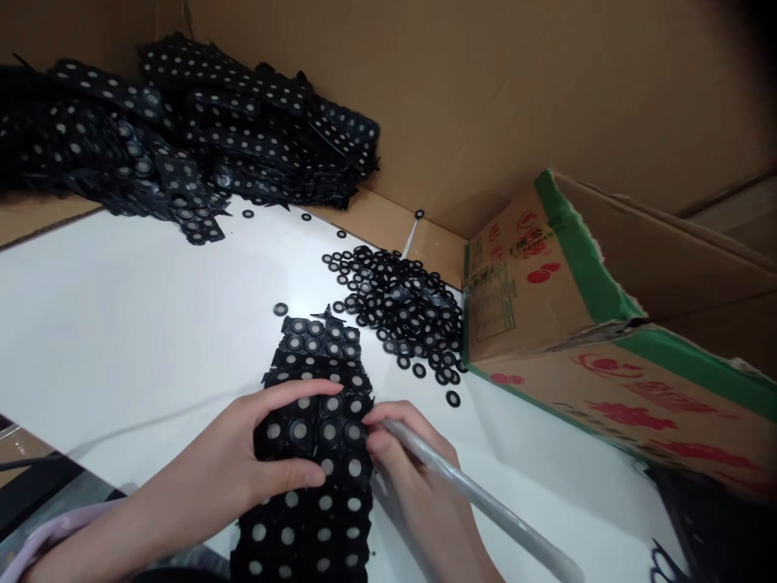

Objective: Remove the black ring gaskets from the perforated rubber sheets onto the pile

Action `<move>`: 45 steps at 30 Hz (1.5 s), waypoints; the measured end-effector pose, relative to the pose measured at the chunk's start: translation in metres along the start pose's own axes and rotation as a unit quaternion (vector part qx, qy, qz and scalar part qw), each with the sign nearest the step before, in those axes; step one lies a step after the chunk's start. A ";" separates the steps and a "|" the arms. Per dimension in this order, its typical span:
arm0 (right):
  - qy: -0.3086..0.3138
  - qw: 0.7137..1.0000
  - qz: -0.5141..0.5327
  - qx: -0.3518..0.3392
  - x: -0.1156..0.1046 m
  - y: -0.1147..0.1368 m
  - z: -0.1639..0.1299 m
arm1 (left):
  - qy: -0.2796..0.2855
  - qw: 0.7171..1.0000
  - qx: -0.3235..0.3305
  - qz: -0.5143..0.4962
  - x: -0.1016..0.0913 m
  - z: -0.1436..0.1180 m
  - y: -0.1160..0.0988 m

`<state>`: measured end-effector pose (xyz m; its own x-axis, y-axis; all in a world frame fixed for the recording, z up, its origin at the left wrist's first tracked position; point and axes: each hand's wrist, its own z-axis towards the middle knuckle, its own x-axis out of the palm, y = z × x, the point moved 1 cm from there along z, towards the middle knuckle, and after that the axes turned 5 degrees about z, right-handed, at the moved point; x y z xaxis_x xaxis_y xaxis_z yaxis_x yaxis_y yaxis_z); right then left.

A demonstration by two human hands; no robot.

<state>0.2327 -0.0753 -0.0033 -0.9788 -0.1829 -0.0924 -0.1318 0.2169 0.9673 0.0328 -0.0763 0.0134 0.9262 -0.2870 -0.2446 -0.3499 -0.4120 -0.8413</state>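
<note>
A stack of black rubber sheets with rows of round washers lies in front of me, its near end running out of the lower edge of view. My left hand grips it from the left, thumb and forefinger apart on top; its other fingers are hidden. Pinched between the thumb and forefinger of my right hand is a long grey rod-like tool. Those fingertips touch the right edge of the sheets. The tool's working tip is hidden.
Loose black washers are heaped beyond my hands, a thin white stick among them. More black sheets are piled at the back left. A cardboard box with green tape stands at right. Scissor handles show at lower right.
</note>
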 end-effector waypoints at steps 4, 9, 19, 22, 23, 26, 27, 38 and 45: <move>-0.070 0.993 0.080 0.044 0.011 0.005 -0.006 | -0.046 0.998 0.032 -0.008 0.000 0.000 -0.005; -0.109 0.991 0.073 -0.006 0.013 -0.004 -0.011 | -0.076 0.994 0.016 -0.070 0.014 -0.014 0.009; -0.119 0.990 0.081 -0.001 0.023 -0.002 -0.015 | -0.027 0.999 -0.042 -0.003 0.017 -0.021 0.019; -0.142 0.989 0.037 -0.027 0.012 0.003 -0.011 | -0.049 0.997 -0.052 0.032 0.017 -0.020 0.018; -0.157 0.986 0.020 -0.054 0.006 0.006 -0.010 | -0.051 0.997 -0.052 0.036 0.018 -0.020 0.018; -0.125 0.974 -0.027 -0.188 -0.005 0.015 -0.013 | -0.046 0.998 -0.033 0.026 0.018 -0.018 0.017; -0.083 0.968 -0.041 -0.231 -0.006 0.016 -0.015 | -0.043 0.999 -0.023 0.018 0.018 -0.017 0.018; -0.008 0.973 -0.115 -0.198 0.016 -0.006 -0.028 | -0.037 0.999 -0.013 -0.008 0.018 -0.015 0.019; -0.009 0.976 -0.112 -0.185 0.019 -0.006 -0.022 | -0.037 0.999 -0.012 0.008 0.019 -0.014 0.021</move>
<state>0.2187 -0.1009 -0.0055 -0.9348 -0.1689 -0.3125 -0.2806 -0.1883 0.9412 0.0410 -0.1027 -0.0019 0.9280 -0.2298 -0.2934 -0.3671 -0.4282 -0.8258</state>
